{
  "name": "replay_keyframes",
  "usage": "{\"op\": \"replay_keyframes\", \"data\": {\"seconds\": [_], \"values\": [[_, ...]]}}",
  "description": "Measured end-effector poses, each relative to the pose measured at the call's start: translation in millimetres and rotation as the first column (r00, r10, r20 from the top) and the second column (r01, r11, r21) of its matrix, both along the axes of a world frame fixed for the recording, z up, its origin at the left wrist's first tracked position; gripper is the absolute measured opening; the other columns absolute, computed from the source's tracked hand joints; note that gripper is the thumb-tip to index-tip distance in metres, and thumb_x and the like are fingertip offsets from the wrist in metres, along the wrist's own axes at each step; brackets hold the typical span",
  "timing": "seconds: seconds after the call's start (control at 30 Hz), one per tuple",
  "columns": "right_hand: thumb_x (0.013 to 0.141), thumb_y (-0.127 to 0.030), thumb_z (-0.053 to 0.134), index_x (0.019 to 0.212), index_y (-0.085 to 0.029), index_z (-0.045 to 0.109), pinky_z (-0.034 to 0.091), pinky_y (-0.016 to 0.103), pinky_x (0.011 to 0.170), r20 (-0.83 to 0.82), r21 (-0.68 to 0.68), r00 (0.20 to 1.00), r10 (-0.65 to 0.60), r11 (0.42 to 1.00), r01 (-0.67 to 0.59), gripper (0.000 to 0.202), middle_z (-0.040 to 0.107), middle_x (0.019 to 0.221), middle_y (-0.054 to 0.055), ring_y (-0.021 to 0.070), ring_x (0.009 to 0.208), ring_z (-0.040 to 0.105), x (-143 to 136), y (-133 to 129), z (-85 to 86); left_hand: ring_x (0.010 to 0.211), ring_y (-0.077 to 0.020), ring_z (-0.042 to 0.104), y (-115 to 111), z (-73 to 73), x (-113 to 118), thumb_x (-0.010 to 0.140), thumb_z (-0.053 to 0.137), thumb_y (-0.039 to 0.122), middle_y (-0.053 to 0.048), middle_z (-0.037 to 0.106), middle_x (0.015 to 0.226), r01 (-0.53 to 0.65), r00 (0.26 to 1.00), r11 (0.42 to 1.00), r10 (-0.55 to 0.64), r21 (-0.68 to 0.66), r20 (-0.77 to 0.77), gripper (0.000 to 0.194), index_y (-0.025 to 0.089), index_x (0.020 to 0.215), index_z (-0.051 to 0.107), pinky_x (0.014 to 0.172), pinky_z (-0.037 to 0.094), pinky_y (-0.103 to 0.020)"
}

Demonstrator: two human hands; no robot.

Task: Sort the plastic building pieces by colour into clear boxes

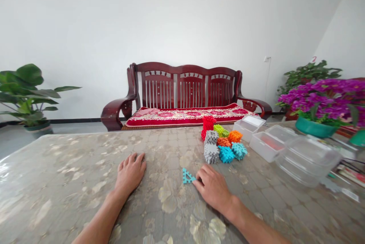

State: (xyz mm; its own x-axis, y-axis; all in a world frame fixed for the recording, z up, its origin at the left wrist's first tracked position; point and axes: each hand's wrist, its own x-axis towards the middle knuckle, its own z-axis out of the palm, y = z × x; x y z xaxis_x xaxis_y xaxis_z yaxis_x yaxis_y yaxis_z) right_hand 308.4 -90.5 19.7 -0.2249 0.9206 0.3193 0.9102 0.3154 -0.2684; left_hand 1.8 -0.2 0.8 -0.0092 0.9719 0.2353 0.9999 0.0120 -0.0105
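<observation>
My left hand [131, 171] lies palm down on the patterned table cover [94, 198], fingers stretched out and holding nothing. Across from it, my right hand [212, 187] has curled fingers, with the thumb and forefinger at the right corner of a teal triangular building piece [187, 176]. That piece has notched edges and a triangular opening, and it appears to rest on the table. Beyond my right hand stand sorted stacks of notched pieces: grey [211, 153], red [208, 125], lime green [220, 130], orange [235, 136], blue [226, 154] and light teal [238, 151].
Clear plastic boxes [264, 151] with lids stand right of the stacks, one holding something reddish. A larger clear container [308, 160] is nearer. Purple flowers in a green pot [316, 127] stand at the right. A wooden bench [188, 84] is behind the table; a leafy plant [31, 92] is left.
</observation>
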Motion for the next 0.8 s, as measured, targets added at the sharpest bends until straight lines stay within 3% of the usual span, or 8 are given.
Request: {"op": "replay_keyframes", "data": {"seconds": [0.1,0.17,0.23,0.33,0.43,0.53,0.7,0.8], "values": [[0.091,-0.026,0.061,0.071,-0.021,0.063,0.044,0.027,0.071,-0.006,0.001,0.997,0.078,0.997,-0.078,0.02,0.065,0.078,0.001,0.0166,0.079,0.061,-3,-5,0.8,0.13,-0.0279,0.05,1,-1.1,-1,0.099,0.037,0.03,-0.014,0.054,0.141,0.005,1.0,1.0,-0.005,-0.004,0.003,0.043,0.022,0.137,0.055,0.108,0.034,-0.043],[0.094,-0.024,0.056,0.077,-0.021,0.066,0.045,0.027,0.075,-0.046,0.021,0.992,0.115,0.993,-0.114,0.019,0.067,0.082,0.002,0.0161,0.081,0.061,-4,-6,1.3,0.13,-0.0278,0.05,1,-1.5,-1,0.098,0.038,0.031,-0.013,0.055,0.141,0.004,1.0,1.0,-0.004,-0.003,0.014,0.043,0.022,0.137,0.055,0.108,0.034,-0.043],[0.094,-0.018,0.052,0.096,-0.021,0.068,0.046,0.029,0.086,-0.084,0.05,0.983,0.16,0.986,-0.157,0.016,0.069,0.098,0.003,0.0173,0.094,0.061,-4,-3,1.1,0.13,-0.0279,0.049,1,-0.9,-1,0.098,0.038,0.031,-0.013,0.055,0.141,-0.001,1.0,1.0,0.001,-0.001,0.021,0.042,0.023,0.136,0.055,0.108,0.034,-0.043],[0.092,-0.01,0.047,0.128,-0.024,0.059,0.038,0.035,0.107,-0.059,0.055,0.952,0.3,0.953,-0.297,0.04,0.061,0.133,0.004,0.0188,0.121,0.051,-2,5,-1.3,0.13,-0.0281,0.049,0,1.1,0,0.099,0.037,0.031,-0.014,0.054,0.141,0.0,1.0,1.0,0.0,-0.008,0.01,0.043,0.022,0.136,0.055,0.108,0.034,-0.043],[0.093,-0.011,0.044,0.139,-0.024,0.052,0.03,0.037,0.115,-0.001,0.005,0.922,0.387,0.922,-0.386,0.048,0.051,0.147,0.002,0.0189,0.135,0.04,0,10,-3.3,0.13,-0.0281,0.049,-1,2.4,1,0.099,0.037,0.031,-0.014,0.054,0.141,-0.002,1.0,1.0,0.002,-0.018,-0.004,0.043,0.022,0.137,0.054,0.108,0.034,-0.043],[0.095,-0.017,0.047,0.135,-0.026,0.055,0.033,0.038,0.113,0.009,-0.019,0.921,0.389,0.921,-0.389,0.041,0.057,0.14,0.002,0.0196,0.13,0.045,0,8,-1.1,0.13,-0.0282,0.049,0,1.5,0,0.099,0.037,0.031,-0.013,0.054,0.141,-0.003,1.0,1.0,0.003,-0.016,-0.009,0.043,0.022,0.138,0.054,0.108,0.034,-0.043],[0.094,-0.027,0.057,0.11,-0.024,0.067,0.044,0.037,0.094,-0.026,0.029,0.957,0.287,0.958,-0.287,0.019,0.067,0.107,0.004,0.0202,0.102,0.056,-5,1,2.1,0.13,-0.0278,0.05,1,-0.6,0,0.098,0.037,0.03,-0.013,0.054,0.141,-0.001,1.0,1.0,0.001,-0.012,-0.007,0.043,0.022,0.137,0.054,0.108,0.034,-0.043],[0.094,-0.019,0.052,0.115,-0.023,0.065,0.041,0.037,0.099,-0.049,0.065,0.954,0.296,0.954,-0.293,0.025,0.065,0.117,0.005,0.0202,0.109,0.053,-5,1,-1.1,0.13,-0.0279,0.05,0,0.4,0,0.098,0.037,0.03,-0.013,0.054,0.141,-0.001,1.0,1.0,0.001,-0.013,-0.011,0.043,0.022,0.137,0.054,0.108,0.034,-0.043]]}}
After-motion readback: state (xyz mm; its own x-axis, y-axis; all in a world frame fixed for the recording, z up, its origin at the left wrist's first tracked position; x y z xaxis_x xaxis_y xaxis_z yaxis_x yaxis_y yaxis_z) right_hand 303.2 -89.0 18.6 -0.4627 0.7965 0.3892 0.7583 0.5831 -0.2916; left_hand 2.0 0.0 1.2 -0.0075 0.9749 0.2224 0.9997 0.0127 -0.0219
